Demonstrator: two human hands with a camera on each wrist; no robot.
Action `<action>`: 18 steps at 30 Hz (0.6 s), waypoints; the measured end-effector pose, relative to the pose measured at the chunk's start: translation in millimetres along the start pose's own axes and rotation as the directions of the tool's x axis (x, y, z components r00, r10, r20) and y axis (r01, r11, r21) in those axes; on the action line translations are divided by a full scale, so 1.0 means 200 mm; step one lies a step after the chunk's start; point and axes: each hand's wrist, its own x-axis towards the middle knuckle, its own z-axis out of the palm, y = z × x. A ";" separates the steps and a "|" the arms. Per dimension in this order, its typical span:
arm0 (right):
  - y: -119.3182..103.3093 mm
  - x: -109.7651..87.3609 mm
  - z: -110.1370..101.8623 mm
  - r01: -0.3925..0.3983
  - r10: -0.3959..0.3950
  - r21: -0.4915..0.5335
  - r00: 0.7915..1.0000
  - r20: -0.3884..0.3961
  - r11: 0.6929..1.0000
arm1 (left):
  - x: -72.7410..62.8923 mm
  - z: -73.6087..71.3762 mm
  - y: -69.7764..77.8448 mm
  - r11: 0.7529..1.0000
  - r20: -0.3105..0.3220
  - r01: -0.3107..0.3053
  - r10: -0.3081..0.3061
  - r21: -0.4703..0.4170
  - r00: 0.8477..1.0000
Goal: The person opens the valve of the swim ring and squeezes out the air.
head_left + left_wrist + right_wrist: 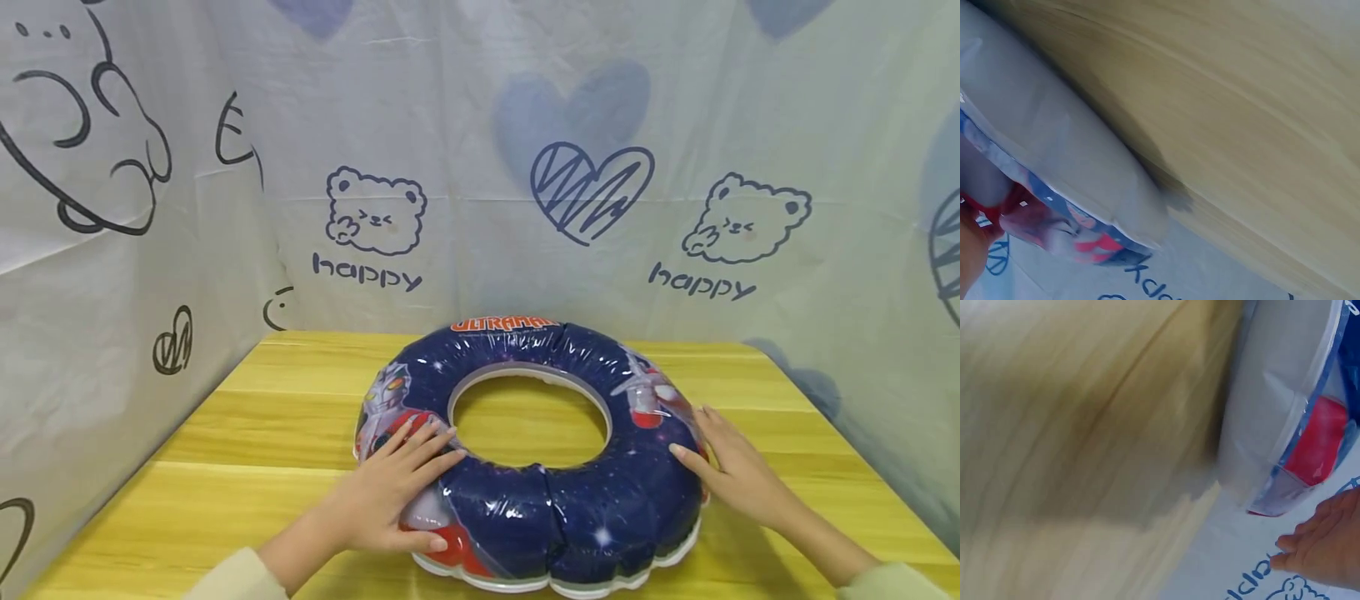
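Observation:
An inflated swim ring (517, 508), dark blue with Ultraman figures and orange lettering, lies on the wooden table. My left hand (393, 487) rests on its left front, fingers spread straight over the printed top and thumb lower on the red part. At the ring's right side is my right hand (731, 471), its thumb on the top and the fingers reaching along the outer edge. The left wrist view shows the white underside of the ring (1066, 125) and a sliver of hand. In the right wrist view the right fingers (1319, 534) extend beside the ring (1272, 406).
The yellow wood-grain table (247, 408) spreads around the ring on both sides. Behind and to the left hangs a pale cloth (465, 250) printed with bears, hearts and the word happy. Through the ring's hole the tabletop is visible.

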 end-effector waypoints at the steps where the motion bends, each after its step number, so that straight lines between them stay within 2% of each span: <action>1: 0.00 0.00 0.01 -0.011 0.011 0.011 1.000 -0.005 1.000 | 0.01 0.00 0.01 1.000 0.006 0.003 -0.003 -0.005 1.000; 6: 0.01 0.00 0.04 -0.047 0.048 0.115 0.999 -0.006 0.992 | 0.06 0.00 0.06 0.999 0.015 -0.004 0.005 -0.047 1.000; 8: 0.01 0.00 0.05 -0.097 0.094 0.144 0.995 0.026 0.985 | 0.08 0.01 0.08 0.998 0.027 -0.016 0.018 -0.061 0.999; 11: 0.01 0.00 0.06 -0.194 0.179 0.171 0.979 0.095 0.966 | 0.10 0.02 0.11 0.999 0.047 -0.039 0.041 -0.034 0.998; 14: 0.00 0.00 0.07 -0.266 0.236 0.238 0.960 0.148 0.934 | 0.11 0.03 0.13 0.999 0.054 -0.051 0.050 0.014 0.997; 18: -0.02 -0.01 0.07 -0.359 0.309 0.363 0.932 0.189 0.860 | 0.12 0.05 0.13 0.998 0.052 -0.051 0.049 0.045 0.997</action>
